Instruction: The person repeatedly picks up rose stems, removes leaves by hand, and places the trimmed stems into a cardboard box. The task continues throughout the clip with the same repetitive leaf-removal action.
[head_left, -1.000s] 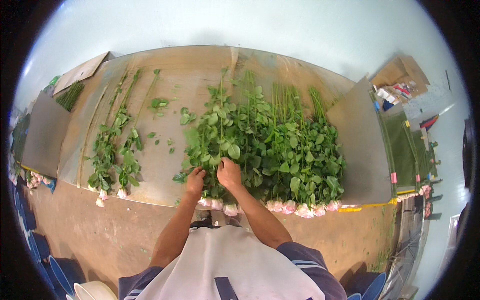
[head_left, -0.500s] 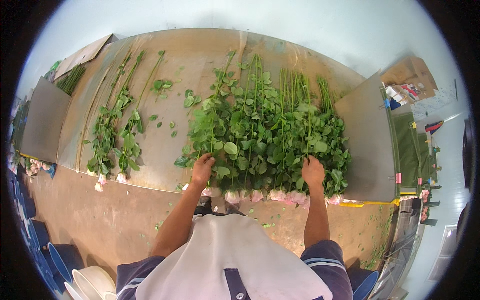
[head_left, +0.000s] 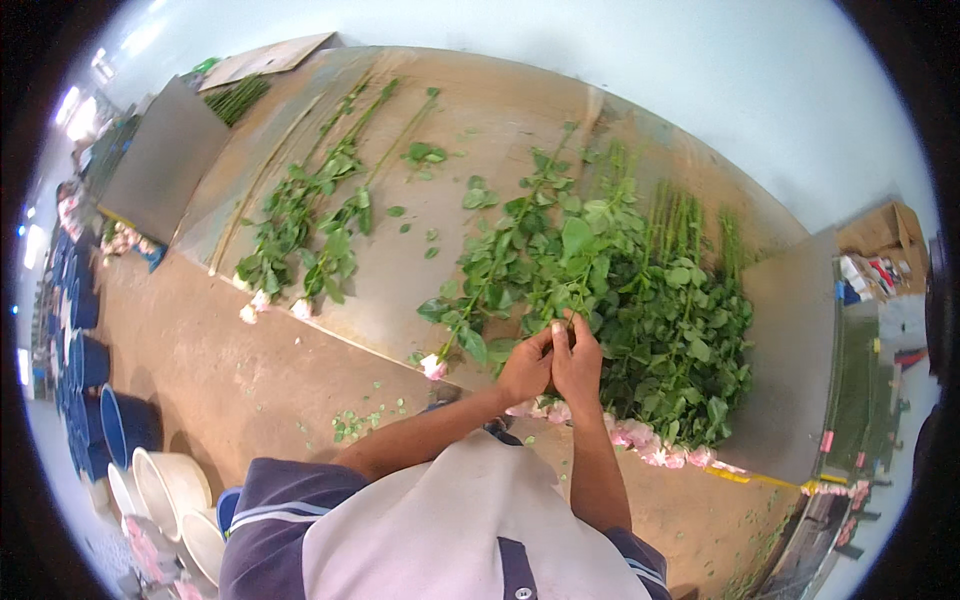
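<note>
My left hand (head_left: 524, 371) and my right hand (head_left: 578, 368) meet at the front edge of the table, both closed around leafy rose stems (head_left: 577, 290). Pale pink heads of roses show just below my wrists. How many stems I grip is hidden by my fingers. To the right lies a thick pile of roses (head_left: 690, 340), leaves overlapping, cut ends toward the back and pink heads (head_left: 650, 445) over the front edge. A single rose (head_left: 434, 367) rests slanted at my left. Farther left are a few more roses (head_left: 300, 230).
The table (head_left: 390, 270) carries scattered leaves. Upright grey panels stand at its left (head_left: 165, 150) and right (head_left: 785, 370) ends. Blue buckets (head_left: 128, 425) and white buckets (head_left: 172, 490) line the floor at lower left. A cardboard box (head_left: 885, 240) sits at far right.
My view has swung left, so the table appears tilted and shifted right. My hands, apart before, have come together over the stems, the right one moving left across the pile.
</note>
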